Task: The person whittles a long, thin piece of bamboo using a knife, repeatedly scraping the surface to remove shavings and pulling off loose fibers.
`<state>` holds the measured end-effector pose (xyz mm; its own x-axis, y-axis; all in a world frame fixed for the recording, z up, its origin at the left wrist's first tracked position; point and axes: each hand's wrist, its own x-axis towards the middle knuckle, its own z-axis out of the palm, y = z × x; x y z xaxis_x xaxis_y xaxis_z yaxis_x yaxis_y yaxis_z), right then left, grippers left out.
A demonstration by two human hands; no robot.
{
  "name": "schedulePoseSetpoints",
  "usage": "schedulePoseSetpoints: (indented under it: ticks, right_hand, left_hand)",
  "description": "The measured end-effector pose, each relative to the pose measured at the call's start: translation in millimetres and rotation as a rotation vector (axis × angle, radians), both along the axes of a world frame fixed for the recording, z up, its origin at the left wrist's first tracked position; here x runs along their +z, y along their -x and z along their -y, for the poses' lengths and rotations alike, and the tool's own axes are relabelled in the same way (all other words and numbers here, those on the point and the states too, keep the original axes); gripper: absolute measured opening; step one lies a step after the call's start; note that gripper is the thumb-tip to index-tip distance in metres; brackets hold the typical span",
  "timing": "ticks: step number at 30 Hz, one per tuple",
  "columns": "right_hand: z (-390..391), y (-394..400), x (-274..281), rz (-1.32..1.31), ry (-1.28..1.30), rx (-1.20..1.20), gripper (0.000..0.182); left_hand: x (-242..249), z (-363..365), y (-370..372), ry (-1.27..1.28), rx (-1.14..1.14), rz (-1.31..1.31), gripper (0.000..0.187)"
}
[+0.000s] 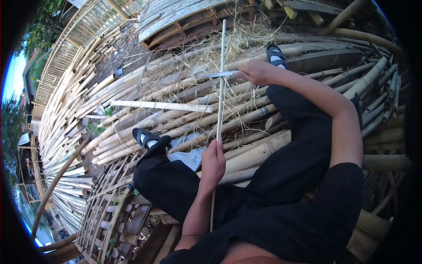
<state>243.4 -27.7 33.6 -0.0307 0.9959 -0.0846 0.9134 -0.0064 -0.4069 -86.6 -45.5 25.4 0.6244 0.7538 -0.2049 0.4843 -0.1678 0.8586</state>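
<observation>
A thin bamboo strip (222, 79) runs from my lap straight away from me over the pile. My left hand (213, 163) is closed around the strip near its lower part. My right hand (256, 71) grips the handle of a knife (220, 74), whose blade lies across the strip further up. I sit on bamboo poles in black trousers, with a black sandal on each foot, the left one (145, 137) and the right one (276, 55).
A large heap of bamboo poles (74, 110) lies all around, with dry shavings (246, 33) on top. A split bamboo piece (162, 105) lies crosswise on the left. A woven bamboo lattice panel (105, 207) rests at lower left. Wooden boards (176, 17) are stacked at the back.
</observation>
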Motion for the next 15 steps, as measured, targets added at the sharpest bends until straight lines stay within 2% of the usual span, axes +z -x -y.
schedulePoseSetpoints:
  ticks: [2,4,6,7,9,10,12,13,14,15]
  right_hand:
    - [-3.9,-9.9,-5.9,0.036,0.011,0.001,0.037]
    - [-9.5,-38.2,-13.4,0.104,0.081,-0.245,0.039]
    - [-0.5,-85.1,-26.4,0.093,-0.116,-0.308,0.044]
    - [5.6,-103.6,-33.0,0.088,-0.121,-0.314,0.044]
    - [14.3,-118.9,-33.4,0.073,-0.078,-0.473,0.045]
    - [12.5,-116.6,-37.5,0.074,-0.079,-0.474,0.045]
    - [11.9,-93.3,-44.4,-0.084,-0.103,-0.494,0.045]
    - [13.0,-70.7,-25.5,-0.154,-0.031,-0.438,0.044]
    - [12.7,-57.6,-24.4,-0.154,-0.019,-0.437,0.044]
    - [11.1,-47.8,-23.9,-0.114,-0.019,-0.263,0.044]
  left_hand:
    - [1.3,1.6,1.1,-0.021,-0.014,-0.036,0.027]
    - [-2.2,6.4,6.4,-0.030,-0.031,-0.025,0.028]
    - [-6.0,9.1,9.9,-0.048,-0.046,-0.009,0.030]
    - [-7.3,10.0,11.8,-0.039,-0.048,-0.017,0.031]
    - [-13.2,9.9,12.1,0.019,-0.055,0.021,0.031]
    - [-16.9,6.6,10.6,0.018,-0.057,0.022,0.031]
    - [-24.0,3.9,4.0,0.176,-0.007,0.092,0.031]
    - [-24.9,1.8,1.8,0.241,-0.016,0.148,0.030]
    - [-18.1,-0.7,-1.5,0.263,0.005,0.084,0.032]
    - [-19.0,-0.9,-2.3,0.236,0.000,0.053,0.031]
